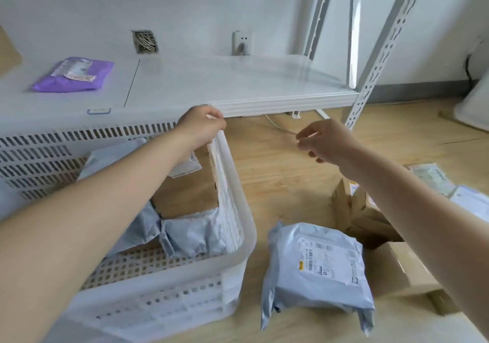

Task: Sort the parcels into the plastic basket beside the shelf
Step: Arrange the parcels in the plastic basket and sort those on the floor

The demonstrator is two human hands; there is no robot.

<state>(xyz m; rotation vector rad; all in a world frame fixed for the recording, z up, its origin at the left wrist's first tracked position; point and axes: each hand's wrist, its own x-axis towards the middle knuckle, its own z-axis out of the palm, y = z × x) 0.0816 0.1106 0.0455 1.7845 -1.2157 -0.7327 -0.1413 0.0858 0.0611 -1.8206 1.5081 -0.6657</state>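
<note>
A white perforated plastic basket (238,200) stands on the floor in front of the low white shelf (264,89). Inside lie a brown cardboard parcel (188,192) and grey poly-bag parcels (190,234). My left hand (201,126) grips the basket's far right corner rim. My right hand (325,139) hovers over the floor to the right, fingers loosely curled, holding nothing. A grey poly parcel (317,271) with a label lies on the floor right of the basket. A purple parcel (74,74) lies on the shelf at the left.
An open cardboard box (391,260) stands at the right, under my right forearm, with more parcels (434,178) on the floor behind it. A white cable (277,126) runs under the shelf. Slotted shelf uprights (375,59) rise at the right.
</note>
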